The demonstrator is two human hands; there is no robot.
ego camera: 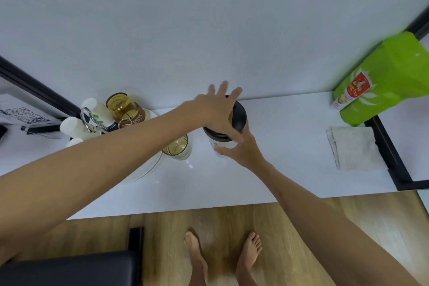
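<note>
White wall at the far side, with a white bench (278, 169) run along it over wood floor. At far right, a green bag (383, 81); nearer, a folded cloth (352, 148). At left, a round tray (144, 169) of white cups. Mid-bench, close to the wall and just right of an amber glass (177, 147): a white jar (222, 144) with a black lid (240, 116). Clamped round the body from the near right by the right hand (241, 153); pressed on top by the left hand (218, 109), that grip spread, fingers straight past the lid's far rim. Probably rigid and smooth-walled, so slippery; contents and weight hidden. Best held low on the body for steadying, and round the lid's edge for turning
</note>
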